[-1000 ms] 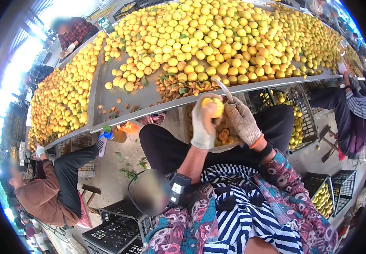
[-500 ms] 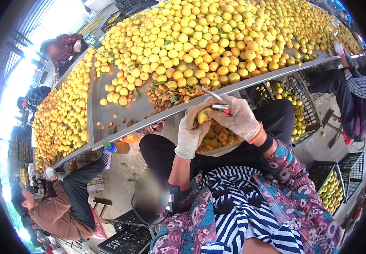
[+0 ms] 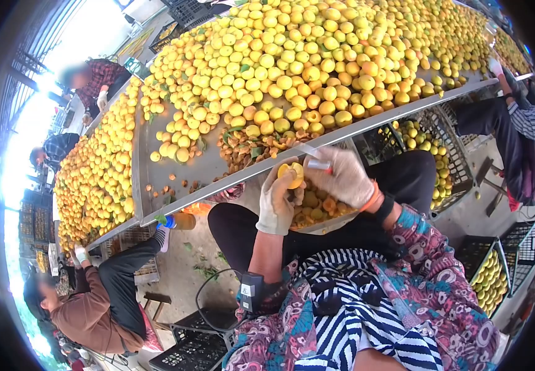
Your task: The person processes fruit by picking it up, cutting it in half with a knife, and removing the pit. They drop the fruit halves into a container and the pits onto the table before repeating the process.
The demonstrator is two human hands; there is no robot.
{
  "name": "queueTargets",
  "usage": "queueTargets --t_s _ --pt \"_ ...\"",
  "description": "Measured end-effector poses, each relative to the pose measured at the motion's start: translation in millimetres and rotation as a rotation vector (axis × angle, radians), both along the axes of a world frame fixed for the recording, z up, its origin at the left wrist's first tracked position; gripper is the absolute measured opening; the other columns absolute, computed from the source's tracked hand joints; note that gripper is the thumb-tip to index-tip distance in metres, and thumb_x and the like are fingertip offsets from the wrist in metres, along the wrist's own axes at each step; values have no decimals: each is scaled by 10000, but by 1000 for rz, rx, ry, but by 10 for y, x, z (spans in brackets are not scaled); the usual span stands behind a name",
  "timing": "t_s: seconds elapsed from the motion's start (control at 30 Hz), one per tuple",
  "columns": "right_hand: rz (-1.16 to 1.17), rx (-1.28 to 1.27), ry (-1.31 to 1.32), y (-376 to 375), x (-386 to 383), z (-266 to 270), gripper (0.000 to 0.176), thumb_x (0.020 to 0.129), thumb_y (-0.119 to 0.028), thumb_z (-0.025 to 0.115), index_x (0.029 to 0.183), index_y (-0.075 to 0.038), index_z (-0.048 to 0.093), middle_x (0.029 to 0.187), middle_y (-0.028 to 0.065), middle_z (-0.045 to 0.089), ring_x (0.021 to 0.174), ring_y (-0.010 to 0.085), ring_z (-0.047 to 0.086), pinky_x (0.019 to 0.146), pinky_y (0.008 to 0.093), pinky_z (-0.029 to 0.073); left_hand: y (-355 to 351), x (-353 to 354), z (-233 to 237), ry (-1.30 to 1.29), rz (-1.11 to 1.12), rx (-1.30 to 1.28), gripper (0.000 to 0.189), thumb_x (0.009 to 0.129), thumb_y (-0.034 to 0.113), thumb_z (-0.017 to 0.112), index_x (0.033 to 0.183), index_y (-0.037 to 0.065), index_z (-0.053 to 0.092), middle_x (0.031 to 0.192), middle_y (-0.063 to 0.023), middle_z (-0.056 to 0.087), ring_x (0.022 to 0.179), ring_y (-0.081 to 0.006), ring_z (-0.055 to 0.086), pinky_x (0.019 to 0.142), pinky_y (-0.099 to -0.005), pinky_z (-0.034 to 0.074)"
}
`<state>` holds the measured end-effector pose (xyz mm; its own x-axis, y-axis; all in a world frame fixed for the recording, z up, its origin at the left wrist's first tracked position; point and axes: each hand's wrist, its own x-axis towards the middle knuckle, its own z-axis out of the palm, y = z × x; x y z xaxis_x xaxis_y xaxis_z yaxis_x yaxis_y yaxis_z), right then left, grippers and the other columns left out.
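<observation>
My left hand (image 3: 275, 201), in a pale work glove, grips a cut apricot (image 3: 291, 175) with its opened yellow flesh facing up. Just right of it is my right hand (image 3: 345, 178), gloved and smeared by motion, closed around a small knife (image 3: 319, 164) with a red and silver handle. The knife's blade points up and left toward the table edge, apart from the fruit. Below both hands, a container of apricot halves (image 3: 320, 209) sits between my knees, partly hidden by the right glove.
A metal-rimmed table (image 3: 175, 176) bears a large heap of whole apricots (image 3: 292, 55). Brown pits and scraps (image 3: 258, 148) lie near its edge. Black crates (image 3: 450, 148) of fruit stand at the right. Co-workers sit around, one in a brown top (image 3: 94, 315) at left.
My hands have drawn apart; the right hand with the knife has moved off the apricot. The fruit now shows its opened inside. My view has shifted slightly.
</observation>
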<state>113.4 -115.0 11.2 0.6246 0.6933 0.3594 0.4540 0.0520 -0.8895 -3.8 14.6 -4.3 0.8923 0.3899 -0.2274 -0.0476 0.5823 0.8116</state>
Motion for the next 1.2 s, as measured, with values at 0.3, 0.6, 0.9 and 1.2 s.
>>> queueTargets --t_s 0.3,0.6,0.9,1.2 --pt "-165 213 598 -67 528 631 235 937 -269 584 989 -44 540 583 -32 425 419 62 379 376 226 314 37 102 -44 -223 64 -94 394 841 123 586 1206 38 465 977 -141 605 735 -183 570 612 -271 459" --pt "-234 670 576 304 -29 853 310 956 -381 524 936 -71 529 600 34 459 449 147 455 401 292 387 -230 186 170 -184 -69 -38 460 889 135 609 1290 26 411 1011 -102 596 865 -198 647 761 -322 562" --pt "577 937 995 255 88 459 430 968 -424 392 1057 -36 553 909 106 607 749 211 616 626 309 527 -301 135 202 -247 -113 137 394 907 122 541 1267 12 422 954 -51 580 691 -93 511 571 -201 381" --pt "246 762 724 387 232 565 198 954 -258 500 1036 -82 535 761 32 532 620 152 520 537 272 426 -245 268 349 -162 -83 290 327 921 150 517 1210 20 439 859 -37 541 626 -77 455 517 -208 337"
